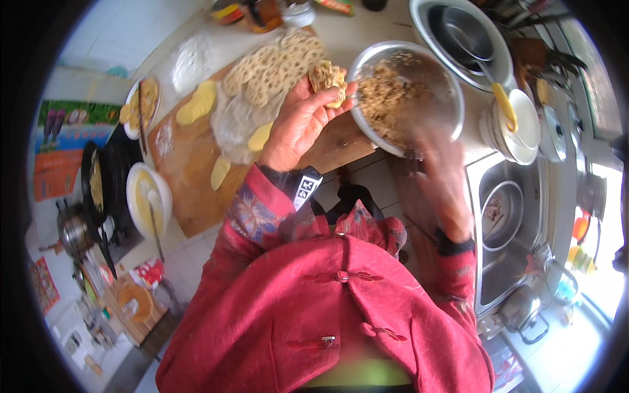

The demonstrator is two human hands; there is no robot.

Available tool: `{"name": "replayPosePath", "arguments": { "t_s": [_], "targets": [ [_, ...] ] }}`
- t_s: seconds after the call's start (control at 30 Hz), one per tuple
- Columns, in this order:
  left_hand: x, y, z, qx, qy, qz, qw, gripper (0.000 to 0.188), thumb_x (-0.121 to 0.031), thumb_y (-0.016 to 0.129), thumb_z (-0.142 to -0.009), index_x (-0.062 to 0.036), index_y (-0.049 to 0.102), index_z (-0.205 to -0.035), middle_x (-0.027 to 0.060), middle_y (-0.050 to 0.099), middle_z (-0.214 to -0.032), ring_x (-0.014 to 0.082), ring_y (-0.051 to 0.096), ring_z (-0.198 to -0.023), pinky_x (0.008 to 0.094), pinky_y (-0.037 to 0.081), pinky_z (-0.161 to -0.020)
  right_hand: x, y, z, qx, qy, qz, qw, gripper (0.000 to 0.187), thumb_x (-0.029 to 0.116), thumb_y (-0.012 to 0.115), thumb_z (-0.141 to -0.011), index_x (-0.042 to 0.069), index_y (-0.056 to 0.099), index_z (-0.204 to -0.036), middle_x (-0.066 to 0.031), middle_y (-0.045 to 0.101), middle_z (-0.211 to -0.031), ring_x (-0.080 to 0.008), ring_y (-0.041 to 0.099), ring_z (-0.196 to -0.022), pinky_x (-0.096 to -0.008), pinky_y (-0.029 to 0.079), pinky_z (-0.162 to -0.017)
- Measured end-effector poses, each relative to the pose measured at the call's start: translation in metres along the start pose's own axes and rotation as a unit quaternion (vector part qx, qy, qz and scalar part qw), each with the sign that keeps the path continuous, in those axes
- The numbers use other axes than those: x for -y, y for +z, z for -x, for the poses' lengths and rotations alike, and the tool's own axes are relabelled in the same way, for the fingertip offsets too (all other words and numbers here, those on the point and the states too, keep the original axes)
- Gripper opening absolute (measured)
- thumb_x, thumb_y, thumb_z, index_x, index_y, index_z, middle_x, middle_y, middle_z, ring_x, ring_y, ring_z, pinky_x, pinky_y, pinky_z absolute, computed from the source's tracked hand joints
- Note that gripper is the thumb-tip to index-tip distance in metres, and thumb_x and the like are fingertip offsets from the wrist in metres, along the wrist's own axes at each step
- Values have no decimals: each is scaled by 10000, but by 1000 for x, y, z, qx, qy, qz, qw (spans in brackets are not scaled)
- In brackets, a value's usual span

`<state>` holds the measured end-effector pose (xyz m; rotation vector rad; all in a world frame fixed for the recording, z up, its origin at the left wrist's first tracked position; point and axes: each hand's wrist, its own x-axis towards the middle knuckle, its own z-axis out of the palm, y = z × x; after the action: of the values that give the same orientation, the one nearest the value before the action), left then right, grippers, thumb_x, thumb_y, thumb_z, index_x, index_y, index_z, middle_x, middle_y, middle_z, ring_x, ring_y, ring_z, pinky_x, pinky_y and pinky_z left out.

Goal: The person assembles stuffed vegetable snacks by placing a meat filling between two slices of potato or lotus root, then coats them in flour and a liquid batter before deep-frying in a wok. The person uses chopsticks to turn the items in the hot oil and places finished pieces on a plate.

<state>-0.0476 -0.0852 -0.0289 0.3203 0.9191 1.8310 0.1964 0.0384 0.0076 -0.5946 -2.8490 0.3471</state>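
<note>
My left hand (295,124) is closed around a pale yellow slice topped with brown minced filling (329,82), held over the right part of the wooden cutting board (190,187). Beside it stands a large metal mixing bowl (440,71) with crumbly minced filling (385,95) inside. Over that bowl's near right rim, my right hand (440,154) is smeared by motion, so its fingers cannot be read. Sliced lotus root (278,62) lies spread on the board, partly on clear plastic film (232,128). Several pale yellow slices (198,103) rest around it.
To the left are a white bowl (135,209) of yellow liquid with utensils, a plate (130,131) with food and chopsticks, and a black frying pan (90,154). At right, stacked white bowls (491,131) stand beside a metal sink (504,268). A white-rimmed basin (419,19) sits behind.
</note>
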Motion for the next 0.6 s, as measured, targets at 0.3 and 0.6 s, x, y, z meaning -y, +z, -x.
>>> {"name": "replayPosePath", "arguments": {
  "t_s": [0.3, 0.6],
  "targets": [
    [-105, -105, 89, -134, 147, -107, 974, 412, 5, 577, -866, 25, 489, -1268, 161, 560, -1273, 328, 538, -1205, 393, 484, -981, 118, 53, -25, 112, -83, -290, 947, 180, 173, 691, -823, 36, 658, -936, -143, 632, -869, -342, 616, -767, -407, 497, -662],
    [-83, -152, 139, -142, 125, 193, 963, 591, -458, 470, -965, 9, 426, -1324, 238, 494, -1334, 418, 454, -1263, 519, 424, -1001, 173, 198, -127, 58, -229, -47, 971, 425, 99, 673, -703, 103, 579, -1118, -94, 604, -1131, -319, 578, -1003, -382, 508, -791]
  ]
}}
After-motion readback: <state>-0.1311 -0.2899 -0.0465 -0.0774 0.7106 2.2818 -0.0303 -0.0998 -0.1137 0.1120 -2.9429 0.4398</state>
